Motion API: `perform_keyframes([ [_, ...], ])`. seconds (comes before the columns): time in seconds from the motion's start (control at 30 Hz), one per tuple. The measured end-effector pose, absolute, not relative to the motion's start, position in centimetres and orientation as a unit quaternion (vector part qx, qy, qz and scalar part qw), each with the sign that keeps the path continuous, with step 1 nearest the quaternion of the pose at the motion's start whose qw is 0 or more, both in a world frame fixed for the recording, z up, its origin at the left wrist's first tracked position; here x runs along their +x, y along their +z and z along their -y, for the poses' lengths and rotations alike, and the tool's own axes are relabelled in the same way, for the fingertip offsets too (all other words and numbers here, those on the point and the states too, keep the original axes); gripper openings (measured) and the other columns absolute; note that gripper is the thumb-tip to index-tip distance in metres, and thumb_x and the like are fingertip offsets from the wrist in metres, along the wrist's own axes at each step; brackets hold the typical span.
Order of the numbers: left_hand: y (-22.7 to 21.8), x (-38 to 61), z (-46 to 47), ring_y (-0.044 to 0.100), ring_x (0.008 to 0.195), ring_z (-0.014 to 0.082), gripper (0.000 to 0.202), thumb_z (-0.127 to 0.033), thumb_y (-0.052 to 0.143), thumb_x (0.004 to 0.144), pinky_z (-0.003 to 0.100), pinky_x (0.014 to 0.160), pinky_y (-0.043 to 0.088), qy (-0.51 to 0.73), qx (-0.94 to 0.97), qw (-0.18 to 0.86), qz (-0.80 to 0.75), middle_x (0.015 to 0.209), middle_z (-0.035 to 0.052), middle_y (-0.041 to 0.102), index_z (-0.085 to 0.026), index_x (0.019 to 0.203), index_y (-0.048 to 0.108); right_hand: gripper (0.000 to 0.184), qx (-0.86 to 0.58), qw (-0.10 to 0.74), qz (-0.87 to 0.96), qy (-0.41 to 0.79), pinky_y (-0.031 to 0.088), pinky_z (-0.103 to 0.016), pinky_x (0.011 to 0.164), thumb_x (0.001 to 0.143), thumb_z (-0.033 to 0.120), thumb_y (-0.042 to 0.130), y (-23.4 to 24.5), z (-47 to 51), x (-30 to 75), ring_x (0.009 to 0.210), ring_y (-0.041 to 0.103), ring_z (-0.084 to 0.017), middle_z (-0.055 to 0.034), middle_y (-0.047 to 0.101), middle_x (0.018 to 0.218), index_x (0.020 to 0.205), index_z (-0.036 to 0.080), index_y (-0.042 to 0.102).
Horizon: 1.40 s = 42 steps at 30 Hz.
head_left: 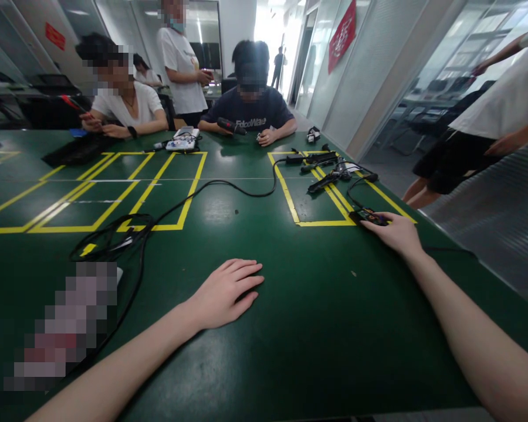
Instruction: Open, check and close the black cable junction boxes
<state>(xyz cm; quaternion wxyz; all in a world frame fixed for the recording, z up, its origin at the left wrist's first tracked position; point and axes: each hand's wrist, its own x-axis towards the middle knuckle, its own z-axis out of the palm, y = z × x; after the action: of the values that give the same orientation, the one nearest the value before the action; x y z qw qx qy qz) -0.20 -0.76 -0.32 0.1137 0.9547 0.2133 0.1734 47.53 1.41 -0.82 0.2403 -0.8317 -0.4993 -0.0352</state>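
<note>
My left hand [229, 291] lies flat on the green tabletop [299, 328], fingers stretched out, holding nothing. On the right, my right hand [398, 234] has its thumb and fingers closed on a small black electronic device [369, 217] with some orange and purple on it. A thin black cord [354, 190] runs near the device toward a cluster of dark parts. That cluster includes a long black piece [323, 181] and a grey metallic part [344, 170], lying just beyond my right hand.
A long black cable [220, 183] crosses the table to a coil [114, 234] on the left. Yellow tape [182, 220] outlines rectangles. Across the table, one person [250, 88] holds a dark tool; another [127, 105] sits beside a black tray [77, 149]. Someone stands at right.
</note>
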Motion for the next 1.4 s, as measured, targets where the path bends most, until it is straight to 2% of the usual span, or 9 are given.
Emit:
perform_keyframes([
  [0.13,-0.5,-0.2,0.7,0.060,0.135,0.0278,0.030,-0.026,0.054,0.103,0.050,0.113,0.050,0.179,0.954,0.110,-0.212,0.143,0.0117,0.066,-0.019,0.128,0.067,0.046,-0.790,0.263,0.552,0.040,0.054,-0.037,0.072,0.078,0.046,0.076,-1.4,-1.8,41.7,0.093,0.072,-0.032,-0.0129,0.079,0.102,0.113,0.016,0.079],
  [0.27,-0.6,-0.1,0.7,0.061,0.132,0.0267,0.034,-0.026,0.056,0.102,0.047,0.110,0.052,0.217,0.945,0.107,-0.219,0.140,0.0116,0.067,-0.020,0.134,0.064,0.037,-0.633,0.305,0.702,0.119,0.057,-0.038,0.082,0.082,0.039,0.076,-1.4,-0.3,34.0,0.097,0.073,-0.028,-0.0098,0.078,0.109,0.113,0.019,0.077],
  [0.37,-0.3,-0.1,0.9,0.063,0.127,0.0275,0.037,-0.030,0.060,0.100,0.047,0.106,0.053,0.268,0.930,0.105,-0.228,0.137,0.0133,0.068,-0.020,0.135,0.061,0.032,-0.481,0.268,0.815,0.182,0.055,-0.032,0.078,0.085,0.034,0.076,-0.9,1.8,29.1,0.089,0.072,-0.022,-0.0069,0.076,0.102,0.114,0.020,0.075],
  [0.5,0.2,0.2,1.1,0.067,0.106,0.0271,0.036,-0.037,0.067,0.094,0.044,0.094,0.056,0.286,0.928,0.123,-0.206,0.114,0.0119,0.074,-0.018,0.124,0.064,0.031,-0.375,0.248,0.865,0.223,0.054,-0.027,0.075,0.087,0.028,0.075,-0.5,3.8,26.0,0.089,0.071,-0.019,-0.0055,0.074,0.102,0.117,0.022,0.072],
  [0.7,0.2,0.4,1.1,0.065,0.101,0.0269,0.030,-0.030,0.066,0.094,0.043,0.087,0.056,0.256,0.929,0.140,-0.228,0.106,0.0095,0.074,-0.018,0.122,0.065,0.035,-0.380,0.293,0.849,0.219,0.055,-0.029,0.077,0.089,0.028,0.075,-0.6,3.8,25.9,0.091,0.071,-0.020,-0.0073,0.073,0.104,0.122,0.020,0.068],
  [0.93,-0.1,0.4,0.9,0.062,0.119,0.0293,0.046,-0.030,0.068,0.093,0.047,0.102,0.055,0.265,0.913,0.174,-0.255,0.128,0.0132,0.071,-0.018,0.137,0.060,0.030,-0.362,0.335,0.841,0.224,0.059,-0.032,0.085,0.090,0.029,0.074,-0.5,3.8,25.9,0.099,0.071,-0.021,-0.0087,0.072,0.111,0.119,0.021,0.068],
  [1.1,-0.1,0.2,0.8,0.060,0.126,0.0318,0.050,-0.035,0.068,0.093,0.052,0.104,0.052,0.231,0.919,0.157,-0.279,0.140,0.0135,0.067,-0.021,0.140,0.058,0.034,-0.401,0.330,0.835,0.180,0.061,-0.037,0.087,0.089,0.033,0.075,-0.8,3.5,26.1,0.104,0.071,-0.024,-0.0113,0.068,0.121,0.121,0.022,0.068],
  [1.27,-0.1,0.1,0.8,0.056,0.133,0.0349,0.063,-0.045,0.073,0.089,0.054,0.107,0.049,0.216,0.922,0.139,-0.289,0.149,0.0151,0.061,-0.020,0.144,0.056,0.042,-0.436,0.314,0.822,0.187,0.062,-0.034,0.079,0.089,0.035,0.075,-0.8,3.3,26.1,0.096,0.072,-0.023,-0.0104,0.069,0.119,0.128,0.023,0.066],
  [1.4,-0.2,0.2,0.8,0.056,0.133,0.0337,0.057,-0.043,0.070,0.093,0.053,0.107,0.048,0.211,0.921,0.134,-0.298,0.149,0.0141,0.060,-0.020,0.143,0.057,0.043,-0.435,0.315,0.824,0.181,0.061,-0.035,0.084,0.087,0.035,0.076,-0.8,3.3,26.1,0.100,0.072,-0.023,-0.0098,0.069,0.119,0.128,0.023,0.067],
])
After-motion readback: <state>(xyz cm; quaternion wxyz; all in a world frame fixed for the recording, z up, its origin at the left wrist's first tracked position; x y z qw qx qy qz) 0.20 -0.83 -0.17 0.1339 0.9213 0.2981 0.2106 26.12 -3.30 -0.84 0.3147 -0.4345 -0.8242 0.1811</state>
